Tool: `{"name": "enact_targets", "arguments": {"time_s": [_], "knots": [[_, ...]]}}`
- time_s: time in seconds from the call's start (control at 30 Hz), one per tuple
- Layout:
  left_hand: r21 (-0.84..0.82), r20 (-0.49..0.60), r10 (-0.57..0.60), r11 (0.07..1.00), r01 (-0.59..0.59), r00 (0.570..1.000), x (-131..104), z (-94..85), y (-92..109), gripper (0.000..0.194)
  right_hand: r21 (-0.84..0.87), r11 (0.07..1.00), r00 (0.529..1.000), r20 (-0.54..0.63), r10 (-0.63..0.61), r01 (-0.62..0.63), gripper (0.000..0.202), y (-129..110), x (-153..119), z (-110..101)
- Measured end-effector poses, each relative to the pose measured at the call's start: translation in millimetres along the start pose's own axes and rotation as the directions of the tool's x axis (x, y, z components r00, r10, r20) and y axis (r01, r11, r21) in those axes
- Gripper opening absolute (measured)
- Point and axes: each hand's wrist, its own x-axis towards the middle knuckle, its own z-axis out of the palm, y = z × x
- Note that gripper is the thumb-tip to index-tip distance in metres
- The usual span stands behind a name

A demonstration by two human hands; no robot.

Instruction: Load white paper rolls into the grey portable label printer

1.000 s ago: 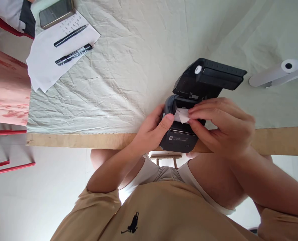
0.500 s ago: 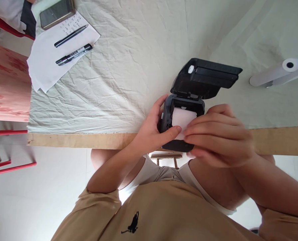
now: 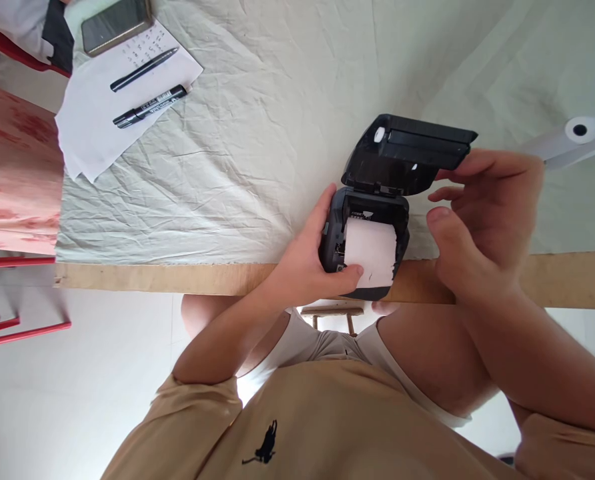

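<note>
A small black receipt printer (image 3: 329,248) lies at the table's front edge, its hinged lid (image 3: 417,147) raised toward the back. In its compartment sits a white paper roll (image 3: 370,248), the loose end lying over the front lip. My left hand (image 3: 313,257) grips the printer's left side, the thumb resting on the paper and the index finger along the body. To the right, my right hand (image 3: 490,213) has its thumb and fingers apart with nothing visible between them. Its upper fingertips reach the lid's right edge; whether they touch it I cannot tell.
Another white paper roll (image 3: 579,131) lies at the right, partly behind my right hand. At the back left, paper sheets (image 3: 90,127) carry a pen (image 3: 145,70), a black marker (image 3: 150,107) and a phone (image 3: 117,27). A wooden edge (image 3: 167,279) runs along the table front.
My right hand has left the paper in the printer and moved right and back to the lid's edge, its fingers spreading. The paper is now uncovered. My left hand keeps its hold.
</note>
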Motion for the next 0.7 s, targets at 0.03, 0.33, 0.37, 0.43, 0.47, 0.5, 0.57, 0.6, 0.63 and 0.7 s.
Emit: {"name": "enact_targets", "arguments": {"time_s": [0.03, 0.33, 0.37, 0.43, 0.47, 0.5, 0.57, 0.6, 0.63, 0.7], "knots": [[0.010, 0.010, -0.028, 1.000, 0.028, 1.000, -1, -0.1, 3, 0.165, 0.016, 1.000, 1.000, 0.017, -0.006, 0.006, 0.048, 0, 0, 0], [-0.106, -0.025, -0.031, 0.994, 0.028, 0.999, -8, 0.9, 2, 0.160, 0.159, 0.986, 0.992, 0.107, -0.070, 0.052, 0.073, -4, 3, 5], [-0.108, -0.025, -0.031, 0.994, 0.028, 0.999, -8, 0.7, 1, 0.161, 0.153, 0.985, 0.991, 0.095, -0.093, 0.078, 0.076, -3, 2, 5], [-0.110, -0.035, -0.043, 0.993, 0.039, 0.998, -8, 0.4, 1, 0.162, 0.101, 0.984, 0.985, 0.071, -0.154, 0.147, 0.078, -2, 2, 6], [-0.109, -0.043, -0.052, 0.993, 0.047, 0.998, -9, 0.5, 2, 0.162, 0.067, 0.979, 0.980, 0.051, -0.193, 0.190, 0.073, -1, 3, 6], [-0.108, -0.051, -0.060, 0.993, 0.055, 0.997, -9, 0.8, 3, 0.161, 0.035, 0.972, 0.972, 0.029, -0.232, 0.231, 0.064, -1, 4, 7], [-0.110, -0.066, -0.080, 0.991, 0.072, 0.995, -9, 1.6, 6, 0.157, -0.017, 0.952, 0.952, 0.001, -0.307, 0.307, 0.044, -4, 6, 7], [-0.113, -0.066, -0.090, 0.990, 0.082, 0.994, -9, 2.1, 7, 0.157, -0.040, 0.940, 0.940, 0.001, -0.340, 0.340, 0.036, -5, 7, 8], [-0.115, -0.064, -0.099, 0.989, 0.091, 0.993, -9, 2.4, 8, 0.158, -0.055, 0.930, 0.931, 0.016, -0.364, 0.364, 0.030, -7, 8, 8], [-0.114, -0.067, -0.107, 0.989, 0.099, 0.992, -9, 2.6, 10, 0.161, -0.063, 0.919, 0.920, 0.081, -0.384, 0.390, 0.022, -11, 8, 9]]}}
